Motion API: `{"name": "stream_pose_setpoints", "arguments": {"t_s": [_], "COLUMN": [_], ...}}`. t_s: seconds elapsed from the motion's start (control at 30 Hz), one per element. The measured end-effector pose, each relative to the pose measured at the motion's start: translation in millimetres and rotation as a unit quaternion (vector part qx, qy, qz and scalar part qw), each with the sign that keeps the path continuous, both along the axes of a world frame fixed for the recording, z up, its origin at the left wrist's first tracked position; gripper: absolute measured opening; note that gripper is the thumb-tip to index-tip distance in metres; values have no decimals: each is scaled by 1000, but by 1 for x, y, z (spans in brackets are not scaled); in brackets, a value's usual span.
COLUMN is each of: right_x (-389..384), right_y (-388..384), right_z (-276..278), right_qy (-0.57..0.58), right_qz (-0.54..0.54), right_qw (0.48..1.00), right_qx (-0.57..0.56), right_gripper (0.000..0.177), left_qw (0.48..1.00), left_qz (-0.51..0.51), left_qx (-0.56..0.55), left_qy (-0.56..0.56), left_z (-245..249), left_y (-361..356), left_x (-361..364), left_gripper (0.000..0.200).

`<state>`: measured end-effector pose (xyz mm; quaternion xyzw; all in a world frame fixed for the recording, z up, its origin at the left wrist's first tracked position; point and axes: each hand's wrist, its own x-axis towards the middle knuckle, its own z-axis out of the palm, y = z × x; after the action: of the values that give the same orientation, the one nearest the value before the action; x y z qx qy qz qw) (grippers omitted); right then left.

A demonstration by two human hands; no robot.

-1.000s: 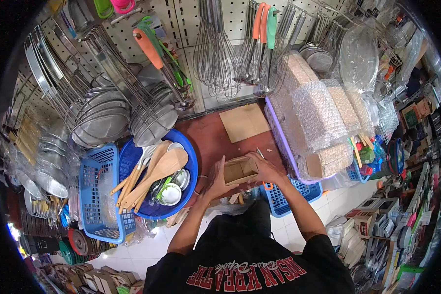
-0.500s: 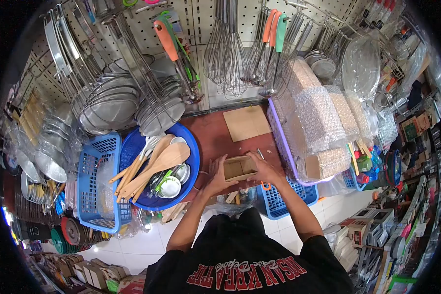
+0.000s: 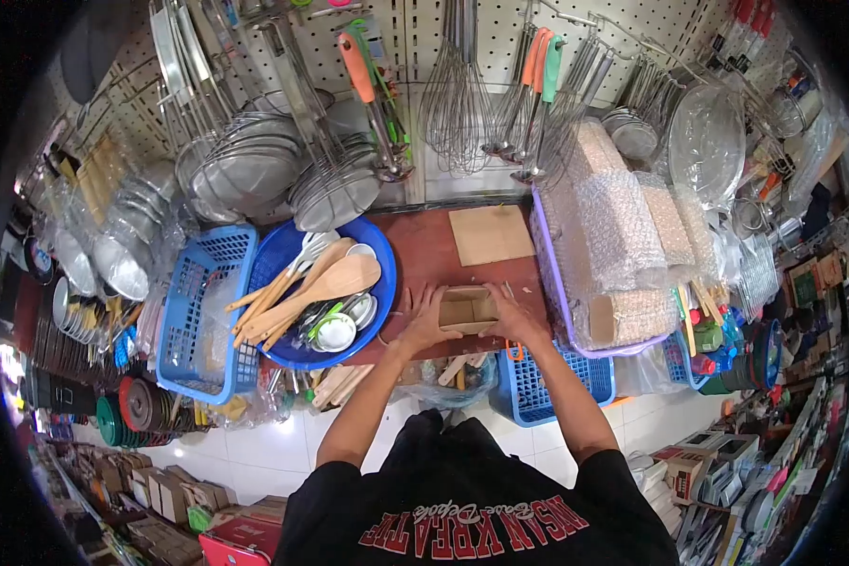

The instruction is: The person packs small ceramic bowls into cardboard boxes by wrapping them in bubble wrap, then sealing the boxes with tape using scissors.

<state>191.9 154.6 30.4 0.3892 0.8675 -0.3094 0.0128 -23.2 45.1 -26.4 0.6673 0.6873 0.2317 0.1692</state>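
Observation:
A small open-topped brown cardboard box stands over the near part of the red-brown table, its hollow inside facing up. My left hand grips its left side, with the thumb along the near edge. On the opposite side, my right hand is closed around the box wall. Beyond the box lies a flat cardboard piece.
To the left is a blue basin holding wooden spatulas and ladles, beside a blue basket. A purple basket with bubble-wrapped packages stands right. Whisks and strainers hang behind.
The camera view has shifted, so the shelf and basins appear farther right. The box has turned squarer to me, and both hands have stayed on its sides.

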Motion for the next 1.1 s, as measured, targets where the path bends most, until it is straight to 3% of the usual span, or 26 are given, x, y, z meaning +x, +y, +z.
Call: {"name": "stream_pose_setpoints", "arguments": {"t_s": [0.17,0.37,0.6,0.63,0.73,0.77,0.87,0.93,1.03,1.1], "right_x": [12,18,13,12,1,-5,-32,-55,-93,-119], "right_y": [13,4,-21,-26,-38,-41,-52,-54,-70,-74], "right_z": [-19,11,66,70,74,79,89,90,117,110], "right_qy": [48,8,-16,8,96,120,195,251,210,204], "right_qz": [34,48,39,40,47,48,63,89,92,125], "right_qw": [998,998,997,995,988,985,972,956,972,968], "right_qx": [0,31,59,89,114,115,117,123,56,69], "right_gripper": [117,111,91,81,64,58,43,36,33,31], "left_qw": [992,986,985,977,965,952,946,934,915,911], "left_qz": [29,37,54,77,84,129,214,291,368,375], "left_qx": [-10,49,160,199,244,269,228,208,108,20], "left_qy": [125,158,33,16,-45,-72,-83,10,125,170], "left_z": [28,39,70,87,100,106,111,118,115,96], "left_y": [-9,-33,-78,-87,-116,-126,-153,-163,-169,-169], "left_x": [12,26,43,48,39,37,-1,-33,-76,-108], "left_gripper": [115,97,59,42,31,19,13,11,13,20]}}
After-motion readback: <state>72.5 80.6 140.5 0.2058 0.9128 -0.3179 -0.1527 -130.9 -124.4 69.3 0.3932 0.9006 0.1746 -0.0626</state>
